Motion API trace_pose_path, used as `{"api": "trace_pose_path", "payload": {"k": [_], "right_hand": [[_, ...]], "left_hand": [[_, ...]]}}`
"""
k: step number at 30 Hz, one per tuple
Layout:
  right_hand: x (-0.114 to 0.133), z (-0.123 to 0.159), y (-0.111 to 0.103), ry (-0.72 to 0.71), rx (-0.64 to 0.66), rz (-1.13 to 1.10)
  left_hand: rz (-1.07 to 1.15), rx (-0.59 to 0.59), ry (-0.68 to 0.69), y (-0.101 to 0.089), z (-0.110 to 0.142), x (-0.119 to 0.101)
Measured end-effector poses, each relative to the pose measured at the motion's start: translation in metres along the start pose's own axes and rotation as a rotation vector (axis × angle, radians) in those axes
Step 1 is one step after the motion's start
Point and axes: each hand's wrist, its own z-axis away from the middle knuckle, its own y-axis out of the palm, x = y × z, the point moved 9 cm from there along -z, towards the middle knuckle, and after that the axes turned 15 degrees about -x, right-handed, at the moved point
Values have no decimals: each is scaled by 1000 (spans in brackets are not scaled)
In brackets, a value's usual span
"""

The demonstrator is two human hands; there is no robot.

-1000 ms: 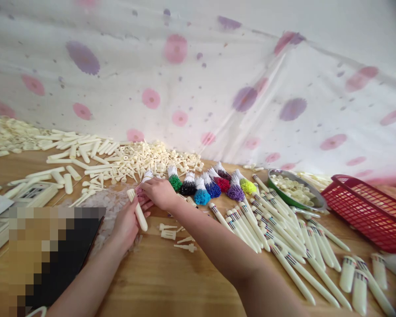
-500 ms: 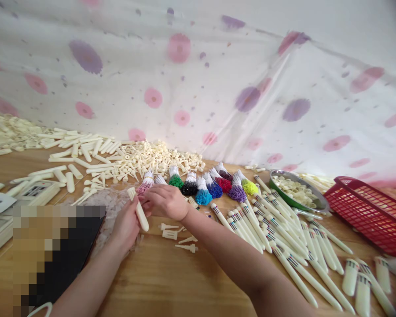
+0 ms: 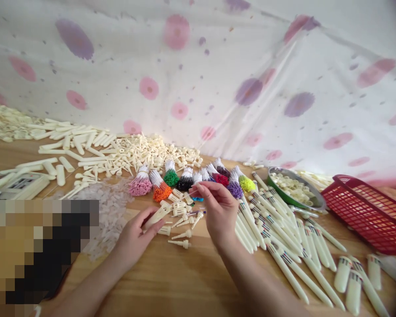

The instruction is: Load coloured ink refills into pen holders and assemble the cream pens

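Note:
Between the thumb and fingers of my left hand (image 3: 135, 237) is a cream pen barrel (image 3: 157, 215), its slotted end pointing up and right. My right hand (image 3: 221, 209) is raised to the right of it, thumb and fingertips pinched together. What they pinch, if anything, is too small to make out. Behind the hands stand bundles of white-stemmed refills, with pink tips (image 3: 140, 185), orange tips (image 3: 161, 193), green tips (image 3: 170, 178) and other colours; my right hand partly covers the light blue bundle. Loose slotted cream pieces (image 3: 180, 207) and pointed cream tips (image 3: 180, 243) lie between my hands.
Many multicolour pens (image 3: 284, 237) lie at right, before a green-sided bowl (image 3: 277, 188) of cream parts and a red basket (image 3: 359, 215). Cream parts (image 3: 148, 152) are heaped along the back. Clear plastic bits (image 3: 102, 215) lie left of my left hand. A patterned sheet (image 3: 198, 66) hangs behind.
My right hand has moved right, away from the barrel and the pink bundle. My left hand has tilted the barrel, turning its slotted end up and right. The orange bundle now shows fully.

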Motion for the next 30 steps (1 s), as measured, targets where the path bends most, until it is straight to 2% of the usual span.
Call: {"api": "trace_pose_path", "payload": {"k": [6, 13, 19, 24, 30], "right_hand": [[5, 18, 4, -86, 98, 80], [6, 20, 7, -81, 147, 103], [14, 30, 11, -233, 219, 177], [11, 37, 17, -277, 255, 218], [26, 44, 18, -442, 258, 262]], "left_hand": [[23, 13, -10, 4, 1, 3], [20, -12, 47, 0, 2, -7], [10, -35, 61, -3, 2, -9], [14, -10, 91, 0, 2, -11], [39, -11, 83, 0, 2, -11]]}}
